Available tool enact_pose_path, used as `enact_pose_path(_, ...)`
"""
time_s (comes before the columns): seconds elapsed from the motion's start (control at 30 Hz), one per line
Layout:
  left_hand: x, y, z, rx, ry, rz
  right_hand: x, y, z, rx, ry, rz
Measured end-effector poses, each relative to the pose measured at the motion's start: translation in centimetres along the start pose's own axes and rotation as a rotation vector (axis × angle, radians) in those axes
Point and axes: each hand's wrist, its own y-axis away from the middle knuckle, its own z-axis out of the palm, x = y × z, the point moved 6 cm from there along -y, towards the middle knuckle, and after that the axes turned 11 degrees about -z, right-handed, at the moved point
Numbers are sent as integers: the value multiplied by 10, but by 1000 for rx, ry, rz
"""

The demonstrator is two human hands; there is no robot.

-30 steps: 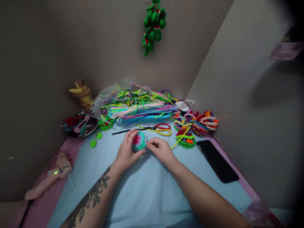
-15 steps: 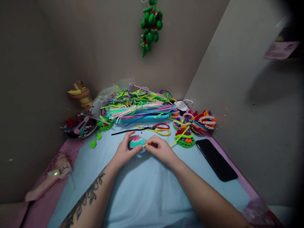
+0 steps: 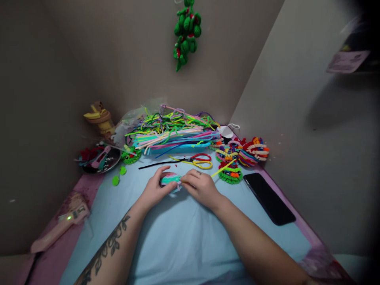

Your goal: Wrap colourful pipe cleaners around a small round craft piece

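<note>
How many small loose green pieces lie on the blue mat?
2. The nearer green piece lies at the left edge of the blue mat; the farther green piece sits just behind it, near the green coil. Others may be hidden in the pipe-cleaner pile.

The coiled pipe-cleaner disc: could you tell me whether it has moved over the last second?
Yes: the disc has tipped from face-on to nearly edge-on and dropped slightly away from the scissors.

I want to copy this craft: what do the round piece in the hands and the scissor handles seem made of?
The round piece: likely coiled pipe cleaners, fuzzy matte teal and pink bands. The scissors: handles look like smooth plastic, red and yellow loops.
</note>
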Motion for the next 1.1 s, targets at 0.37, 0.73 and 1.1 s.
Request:
enact_pose_path(0.37, -5, -3, 1, -24, 45, 48, -8, -6, -1, 4, 69, -88)
enact_pose_path(0.73, 0, 4, -6, 246, 193, 54, 3, -3, -1, 167, 279, 145)
enact_pose_path(1.1, -10, 3, 15, 68, 745, -96, -9, -8, 11, 144, 172, 20)
